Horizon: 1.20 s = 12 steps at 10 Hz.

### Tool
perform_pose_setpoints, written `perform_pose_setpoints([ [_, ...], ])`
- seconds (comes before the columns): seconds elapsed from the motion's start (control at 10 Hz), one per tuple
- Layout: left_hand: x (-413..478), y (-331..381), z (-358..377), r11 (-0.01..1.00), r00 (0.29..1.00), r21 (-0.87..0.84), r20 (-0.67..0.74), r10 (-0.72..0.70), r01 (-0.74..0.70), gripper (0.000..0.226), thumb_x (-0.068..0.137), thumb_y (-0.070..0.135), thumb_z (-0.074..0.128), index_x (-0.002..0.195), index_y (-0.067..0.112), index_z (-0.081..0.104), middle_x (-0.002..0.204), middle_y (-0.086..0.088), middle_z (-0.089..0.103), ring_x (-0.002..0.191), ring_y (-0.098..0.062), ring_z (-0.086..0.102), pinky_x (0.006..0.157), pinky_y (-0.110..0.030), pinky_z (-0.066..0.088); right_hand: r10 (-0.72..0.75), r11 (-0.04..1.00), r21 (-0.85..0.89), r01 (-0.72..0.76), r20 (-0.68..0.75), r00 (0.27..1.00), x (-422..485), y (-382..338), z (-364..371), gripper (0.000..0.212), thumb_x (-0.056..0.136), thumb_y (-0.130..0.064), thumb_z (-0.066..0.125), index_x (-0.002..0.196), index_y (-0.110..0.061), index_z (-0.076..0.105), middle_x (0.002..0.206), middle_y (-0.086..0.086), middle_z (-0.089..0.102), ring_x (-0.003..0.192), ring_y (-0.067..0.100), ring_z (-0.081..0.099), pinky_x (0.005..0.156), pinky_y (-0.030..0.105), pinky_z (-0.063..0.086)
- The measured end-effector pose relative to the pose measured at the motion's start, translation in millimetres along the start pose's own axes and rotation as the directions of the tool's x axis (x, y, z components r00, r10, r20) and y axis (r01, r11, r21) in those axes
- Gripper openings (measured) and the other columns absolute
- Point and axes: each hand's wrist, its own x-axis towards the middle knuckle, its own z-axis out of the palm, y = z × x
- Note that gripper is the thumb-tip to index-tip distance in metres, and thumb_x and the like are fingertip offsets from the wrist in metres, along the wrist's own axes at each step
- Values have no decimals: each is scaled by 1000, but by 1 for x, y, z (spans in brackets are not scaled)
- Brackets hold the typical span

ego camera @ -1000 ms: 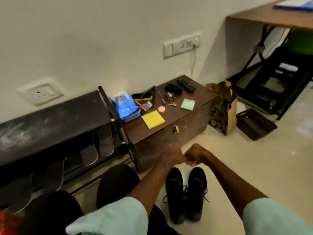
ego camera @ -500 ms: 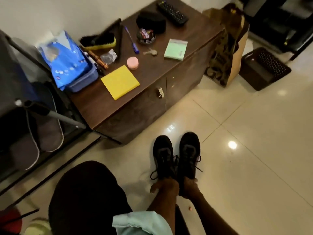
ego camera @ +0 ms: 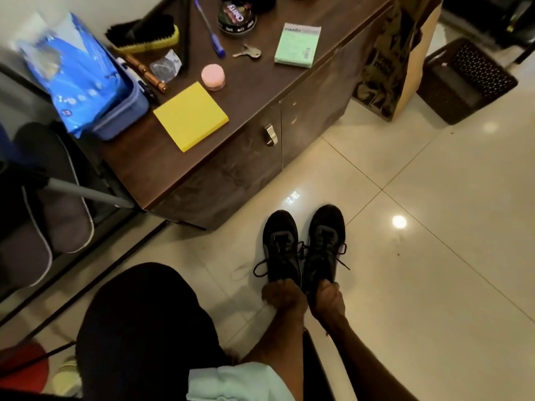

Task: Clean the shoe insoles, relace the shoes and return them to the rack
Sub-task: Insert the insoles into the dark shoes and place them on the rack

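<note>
1. Head camera looks down at a pair of black shoes (ego camera: 325, 238) standing side by side on the floor (ego camera: 434, 256), lower centre of the frame, toes toward a cabinet (ego camera: 260, 91).
2. The left hand (ego camera: 282, 296) curls round one heel, and the right hand (ego camera: 328, 299) curls round the other.
3. The laces (ego camera: 260, 269) lie loose, their ends trailing on the tiles.
4. A clean lift likely needs a firm hold on both heels, level soles, and care that the trailing ends do not snag.
5. The floor is pale, glossy tile with lamp glare, and probably slippery.
6. The dark wooden cabinet fills the upper centre, holding a brush (ego camera: 144, 36) and a yellow pad (ego camera: 191, 115).
7. The rack (ego camera: 86, 195) sits at the left edge, with a paper bag (ego camera: 385, 68) and a basket (ego camera: 463, 79) at upper right.
</note>
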Motion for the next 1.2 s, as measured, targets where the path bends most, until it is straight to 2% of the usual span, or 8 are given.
perform_pose_setpoints([
  [0.1,-46,36,-77,914,991,385,42,125,-131,32,100,21,54,127,8,65,130,-14,66,120,-30,62,101,-36,52,-28,999,35,29,-27,999,-13,-12,-29,48,100,-38,61,133,-6,49,131,19,55,118,37,60,94,35,48],
  [0.2,-74,58,-137,963,987,220,0,163,-159,45,92,19,71,134,7,59,137,-13,60,127,-30,58,102,-36,48,-72,995,59,76,-64,995,-33,-34,-82,53,95,-43,66,136,-13,53,134,16,59,121,36,61,94,37,51],
  [0.3,-129,81,-224,912,958,295,108,264,-285,69,72,28,91,131,9,61,132,-9,64,119,-28,63,95,-37,55,-138,990,-4,138,-74,988,-71,-58,-146,57,94,-41,69,139,-11,53,138,15,59,126,33,58,100,36,49],
  [0.5,-228,76,-344,874,907,248,161,389,-418,49,63,40,96,96,19,67,97,-3,73,73,-16,69,55,-28,56,-296,951,-137,276,-153,943,-178,-104,-249,49,86,-35,75,128,-13,63,126,12,66,111,32,68,92,37,58],
  [0.7,-376,37,-440,814,826,146,122,550,-563,50,70,46,91,105,15,73,97,-2,78,87,-21,76,74,-33,63,-471,870,-267,414,-205,858,-324,-130,-332,48,78,-44,85,112,-14,68,100,7,74,79,24,74,79,41,64],
  [0.9,-522,-53,-505,753,731,239,-191,655,-613,40,69,50,89,93,21,76,81,8,78,74,-15,76,75,-34,62,-689,724,-374,579,-379,617,-462,-173,-340,48,77,-53,83,108,-18,72,101,4,74,90,24,71,85,41,61],
  [1.1,-563,-168,-535,832,608,228,-589,532,-506,54,58,62,91,92,23,74,74,7,76,66,-10,73,70,-33,59,-838,515,-477,712,-456,301,-522,-262,-299,35,78,-45,82,105,-24,73,103,6,74,96,30,68,72,31,45],
  [1.2,-540,-217,-529,870,514,168,-749,418,-463,55,54,66,91,88,25,76,78,9,75,64,-2,68,70,-35,58,-865,449,-464,764,-441,240,-511,-310,-272,26,79,-39,81,93,-21,69,97,7,74,92,31,68,70,32,46],
])
